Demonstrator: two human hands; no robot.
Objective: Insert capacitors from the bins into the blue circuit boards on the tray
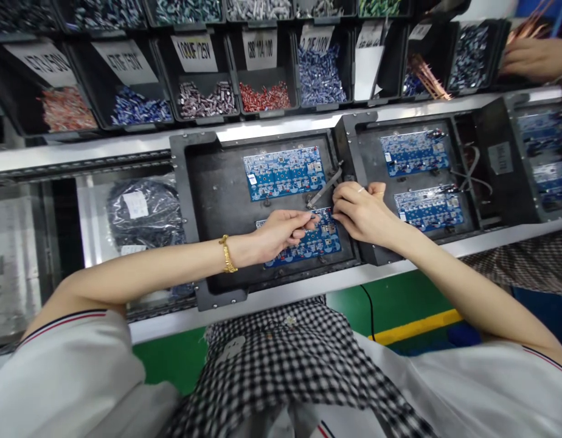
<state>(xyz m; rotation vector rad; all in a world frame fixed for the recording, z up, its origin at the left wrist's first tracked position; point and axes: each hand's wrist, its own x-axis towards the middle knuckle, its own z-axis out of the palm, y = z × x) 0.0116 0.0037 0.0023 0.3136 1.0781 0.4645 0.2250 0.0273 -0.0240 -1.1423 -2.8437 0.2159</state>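
My left hand [283, 234] is over the lower blue circuit board [329, 237], thumb and fingers pinched at a tiny dark component [313, 216]. Its exact kind is too small to make out. Just right of that board, my right hand [360, 213] has its fingers curled together; whatever may be between the fingertips is hidden. The upper circuit board [283, 173] lies flat behind my hands, with a white label at its left end. Both boards rest in a black tray fixture [208, 201]. A grey lever-like strip [326, 185] slants beside the upper board.
Bins of small parts, including red capacitors [265, 97] and blue capacitors [322, 76], line the back. A second tray [365, 137] with two boards adjoins on the right. Bagged dark material [146, 213] lies left. Another person's hand [534, 59] reaches in at the far right.
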